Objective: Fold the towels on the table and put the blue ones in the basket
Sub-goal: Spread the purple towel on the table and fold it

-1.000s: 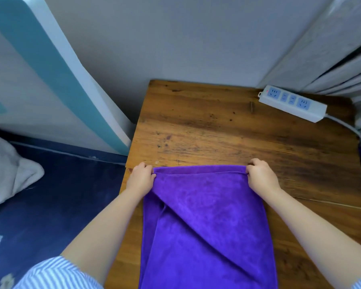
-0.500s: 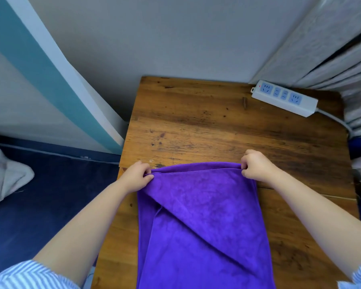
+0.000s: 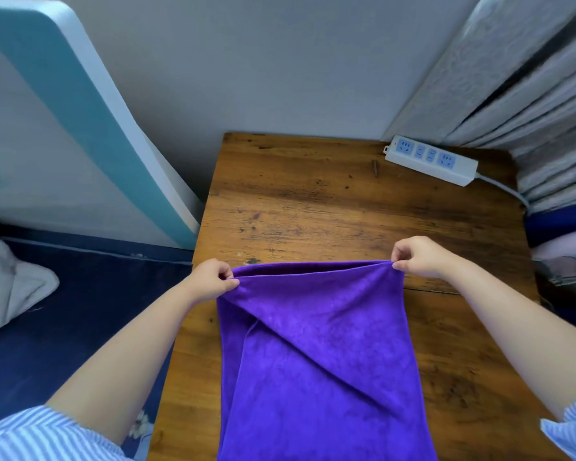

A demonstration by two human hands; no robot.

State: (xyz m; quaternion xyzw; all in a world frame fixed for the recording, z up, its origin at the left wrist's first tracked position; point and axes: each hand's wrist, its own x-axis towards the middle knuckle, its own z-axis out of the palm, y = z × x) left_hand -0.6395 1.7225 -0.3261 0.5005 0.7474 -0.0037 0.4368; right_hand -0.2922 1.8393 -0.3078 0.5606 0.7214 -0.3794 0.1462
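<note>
A purple towel (image 3: 316, 354) lies lengthwise on a worn wooden table (image 3: 313, 207), its near end running out of view at the bottom. The person's left hand (image 3: 212, 277) pinches the towel's far left corner between thumb and curled fingers, and the right hand (image 3: 416, 256) pinches the far right corner the same way, so the far edge stretches between the two grips, lifted slightly off the wood. Below the grips, a diagonal fold crosses the cloth.

Beyond the right hand, at the table's far right corner, a white power strip (image 3: 431, 159) lies with its cable trailing off the edge. Past it hang grey curtains (image 3: 512, 94). Left of the left hand, a white and teal board (image 3: 80, 128) leans against the grey wall (image 3: 263, 61), above a dark blue floor (image 3: 97, 311).
</note>
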